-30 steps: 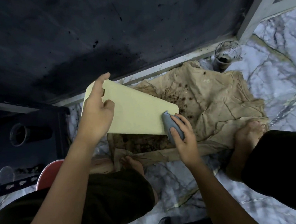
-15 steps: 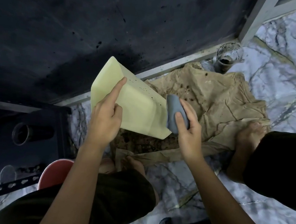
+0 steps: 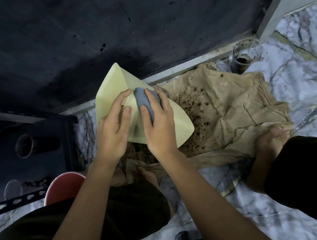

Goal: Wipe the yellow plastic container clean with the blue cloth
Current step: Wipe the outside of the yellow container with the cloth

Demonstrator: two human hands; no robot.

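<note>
**Both hands on the yellow container, cloth pressed to its surface**

The right hand [image 3: 159,127] has its fingers curled over a bunched blue cloth [image 3: 144,101] and presses it against the yellow plastic container [image 3: 175,119]. The left hand [image 3: 113,129], just beside the right and almost touching it, holds the container with the thumb and forefinger spread along its pale wall. The container is held up off the floor, tilted, with one corner pointing away from the hands and another out past the right hand; its open side cannot be made out from here.

Beneath and beyond the hands lies a crumpled brown paper [image 3: 232,111] spread on the marble floor [image 3: 305,56], speckled with dark soil. Past the paper's far edge, well beyond the right hand, stands a clear cup [image 3: 244,56] with dark residue inside. A bare foot [image 3: 272,140] rests on the paper to the right of the right hand. Left of the left hand sits a black metal rack [image 3: 23,165], and near the left forearm a red rounded object [image 3: 64,186] shows partly.
</note>
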